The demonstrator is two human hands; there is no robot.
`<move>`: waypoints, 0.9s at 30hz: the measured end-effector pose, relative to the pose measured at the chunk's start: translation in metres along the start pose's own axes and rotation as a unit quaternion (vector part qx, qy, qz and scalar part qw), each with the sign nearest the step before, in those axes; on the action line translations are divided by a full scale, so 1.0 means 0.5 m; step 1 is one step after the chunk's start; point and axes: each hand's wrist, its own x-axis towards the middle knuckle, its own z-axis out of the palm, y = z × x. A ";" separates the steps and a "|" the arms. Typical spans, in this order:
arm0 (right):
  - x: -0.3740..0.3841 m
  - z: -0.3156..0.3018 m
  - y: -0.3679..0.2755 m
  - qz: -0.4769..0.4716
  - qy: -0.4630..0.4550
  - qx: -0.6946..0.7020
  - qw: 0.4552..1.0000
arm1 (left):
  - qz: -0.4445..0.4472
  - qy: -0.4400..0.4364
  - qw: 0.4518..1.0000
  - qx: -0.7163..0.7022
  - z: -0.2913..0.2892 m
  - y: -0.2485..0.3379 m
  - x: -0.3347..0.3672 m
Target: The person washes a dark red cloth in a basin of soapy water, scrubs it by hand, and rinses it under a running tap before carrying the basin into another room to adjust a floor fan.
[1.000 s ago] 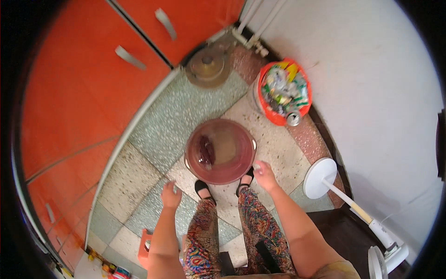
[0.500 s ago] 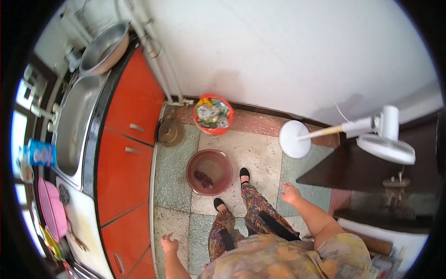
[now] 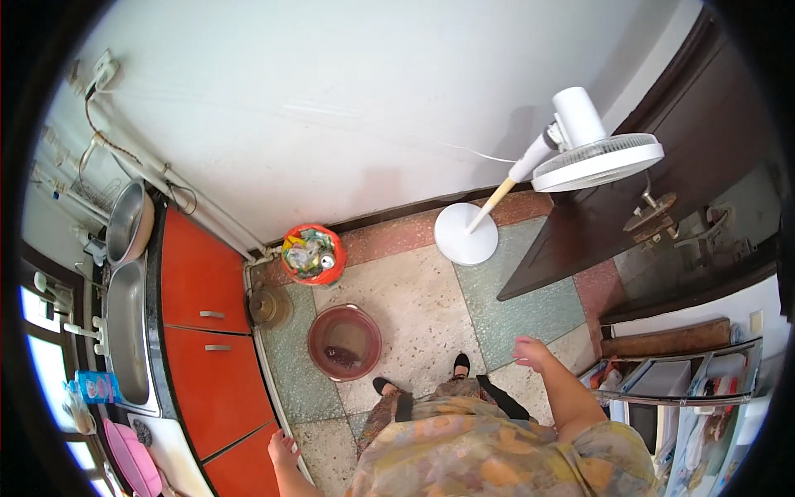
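Basin (image 3: pixel 344 341), round, reddish translucent plastic, sat on the speckled tiled floor (image 3: pixel 431 306) just ahead of the person's feet, an orange waste bin (image 3: pixel 313 255) beyond it, while left hand (image 3: pixel 284 448) and right hand (image 3: pixel 532 353) hung open, holding nothing.

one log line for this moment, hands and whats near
left hand: empty, by red cabinet | right hand: empty, open | brown basin: on floor at feet

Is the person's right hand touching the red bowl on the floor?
Apart. The head view shows the right hand hanging empty in the air, with bare floor tiles and the person's foot between it and the red bowl.
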 end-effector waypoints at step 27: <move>0.220 -0.253 -0.037 -0.258 0.014 -0.100 0.961 | 0.107 0.256 0.946 0.170 0.152 -0.215 -0.373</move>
